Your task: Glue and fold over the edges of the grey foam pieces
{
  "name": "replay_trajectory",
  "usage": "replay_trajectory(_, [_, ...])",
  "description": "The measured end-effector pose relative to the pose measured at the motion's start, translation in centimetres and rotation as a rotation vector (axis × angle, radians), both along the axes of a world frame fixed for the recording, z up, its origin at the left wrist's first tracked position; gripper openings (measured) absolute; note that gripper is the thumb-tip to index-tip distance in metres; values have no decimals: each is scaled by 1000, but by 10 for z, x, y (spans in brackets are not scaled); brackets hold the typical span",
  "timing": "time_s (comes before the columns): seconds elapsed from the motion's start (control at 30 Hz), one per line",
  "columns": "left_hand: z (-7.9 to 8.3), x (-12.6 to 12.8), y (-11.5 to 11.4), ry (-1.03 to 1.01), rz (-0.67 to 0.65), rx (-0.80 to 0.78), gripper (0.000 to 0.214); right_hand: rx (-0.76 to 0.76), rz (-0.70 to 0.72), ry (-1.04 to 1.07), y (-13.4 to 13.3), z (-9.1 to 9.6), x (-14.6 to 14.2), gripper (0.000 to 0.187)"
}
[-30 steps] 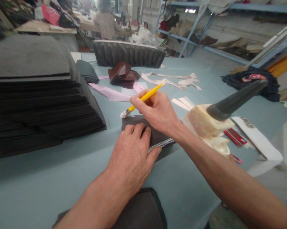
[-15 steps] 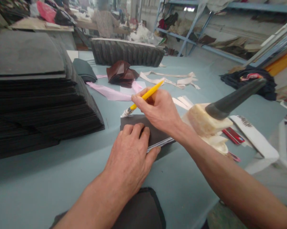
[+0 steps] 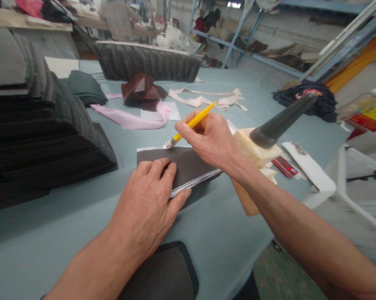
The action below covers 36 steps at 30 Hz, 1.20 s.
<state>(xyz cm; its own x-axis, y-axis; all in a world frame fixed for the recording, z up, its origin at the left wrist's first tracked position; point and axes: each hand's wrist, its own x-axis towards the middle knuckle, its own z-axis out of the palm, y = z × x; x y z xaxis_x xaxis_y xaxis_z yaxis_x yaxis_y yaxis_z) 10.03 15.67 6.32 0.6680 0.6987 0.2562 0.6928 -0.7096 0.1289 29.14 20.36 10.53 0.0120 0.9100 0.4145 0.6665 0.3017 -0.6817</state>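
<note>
My right hand is closed in a pinch around a brush with a yellow handle. White paste coats its bristles, which touch the far edge of a stack of dark sheets. White runs along that far edge and also along the near layered edges. My left hand presses the stack from above, fingers curled on the top sheet and thumb against the near edge. Closer to me lies a dark panel with rounded corners, partly under my left forearm.
A tall pile of black sheets stands at left. Behind are a row of dark pieces, brown material and a pink strip. Right of my hand sits a cream block with a dark cone-shaped handle.
The brush has moved right along the stack's far edge from its left corner, and a white line now shows there. My left hand stays on the stack. The view has shifted right.
</note>
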Motion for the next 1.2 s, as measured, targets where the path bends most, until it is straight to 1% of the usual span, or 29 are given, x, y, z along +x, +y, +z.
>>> replay_trajectory(0.1, [-2,0,1,1,-4,38,56,0,-10,-41,-1,1,6,29])
replay_trajectory(0.2, [-5,-1,1,43,-17,58,59,5,-25,-43,-4,2,13,29])
replay_trajectory(0.37, [-5,-3,2,75,-78,158,65,18,-45,-40,-9,2,25,30])
replay_trajectory(0.43, [-5,-3,3,102,-88,186,63,12,-55,-48,-11,2,29,29])
replay_trajectory(0.63, [-7,-7,6,132,-224,411,61,2,-89,-69,-16,3,45,26])
replay_trajectory(0.73, [-7,-9,7,130,-262,477,60,-5,-96,-75,-19,3,53,24])
replay_trajectory(0.87, [-6,-9,8,99,-271,485,58,-14,-90,-78,-21,4,58,24])
replay_trajectory(0.93, [-6,-8,8,69,-267,464,57,-11,-91,-82,-22,5,59,24])
replay_trajectory(1.07, [-6,-8,7,16,-180,375,67,-21,-112,-83,-24,6,65,23])
replay_trajectory(1.2, [-4,-10,10,27,-216,382,67,-28,-134,-91,-28,8,74,21])
